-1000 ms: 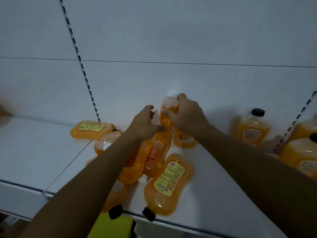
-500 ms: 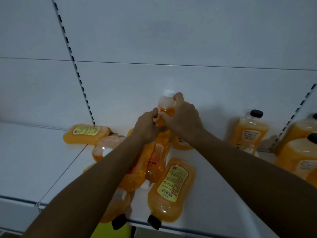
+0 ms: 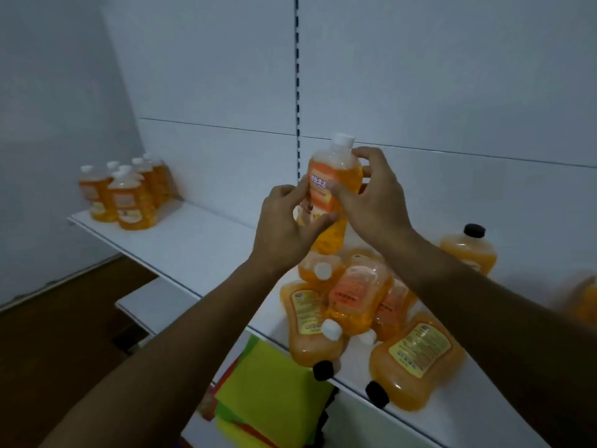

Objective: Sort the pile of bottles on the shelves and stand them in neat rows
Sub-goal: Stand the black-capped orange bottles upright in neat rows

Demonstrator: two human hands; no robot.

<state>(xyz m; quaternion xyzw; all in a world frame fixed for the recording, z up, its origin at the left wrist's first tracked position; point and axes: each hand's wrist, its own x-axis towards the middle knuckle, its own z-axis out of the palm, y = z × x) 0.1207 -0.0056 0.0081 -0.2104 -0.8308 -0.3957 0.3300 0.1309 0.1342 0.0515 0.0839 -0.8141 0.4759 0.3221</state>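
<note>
Both hands, left hand (image 3: 284,221) and right hand (image 3: 376,202), hold one white-capped orange bottle (image 3: 334,185) upright at frame centre, fingers (image 3: 361,153) curled around it.

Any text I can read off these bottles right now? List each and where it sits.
Held bottle, label: white characters on a purple band, too blurred to quote.
Lying bottles, yellow labels: print too small.
Standing bottles, far left: labels blurred.
Nothing else bears text.

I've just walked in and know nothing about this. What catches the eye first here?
Both hands, left hand and right hand, hold a white-capped orange bottle upright above a jumbled pile of bottles lying on the shelf. Far left stands a neat group of bottles.
</note>
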